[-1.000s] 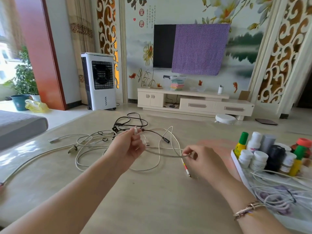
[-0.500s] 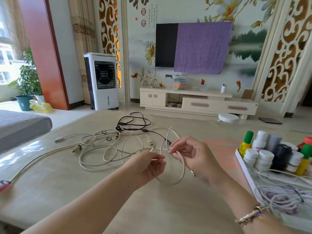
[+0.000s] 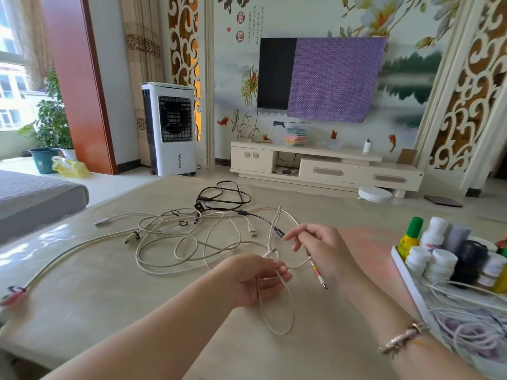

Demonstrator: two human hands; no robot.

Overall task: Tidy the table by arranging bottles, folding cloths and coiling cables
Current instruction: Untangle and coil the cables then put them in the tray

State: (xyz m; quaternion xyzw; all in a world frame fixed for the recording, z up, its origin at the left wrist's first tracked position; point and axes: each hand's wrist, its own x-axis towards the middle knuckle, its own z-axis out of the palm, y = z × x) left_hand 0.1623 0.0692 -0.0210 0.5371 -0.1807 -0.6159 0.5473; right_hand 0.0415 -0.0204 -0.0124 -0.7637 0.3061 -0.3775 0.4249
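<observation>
A thin white cable [image 3: 277,319] hangs in a loop from my left hand [image 3: 255,278], which grips it over the beige table [image 3: 109,292]. My right hand [image 3: 321,250] pinches the same cable near its end, whose plug [image 3: 319,278] with red and yellow marks dangles below the fingers. Behind the hands lies a tangle of white cables [image 3: 175,242] and one black cable [image 3: 225,198]. At the right, a white tray [image 3: 408,283] holds several small bottles [image 3: 439,261] and coiled white cables [image 3: 474,327].
A long white cable [image 3: 63,259] runs to the table's left edge, ending in a red-marked plug [image 3: 13,292]. A grey sofa [image 3: 33,198] sits left of the table. Beyond the table stand an air cooler [image 3: 170,127] and a TV cabinet [image 3: 326,168].
My left hand came down from the tangle toward me with the white cable, and a loop has formed under it. My right hand moved from beside the plug up to the cable near its end.
</observation>
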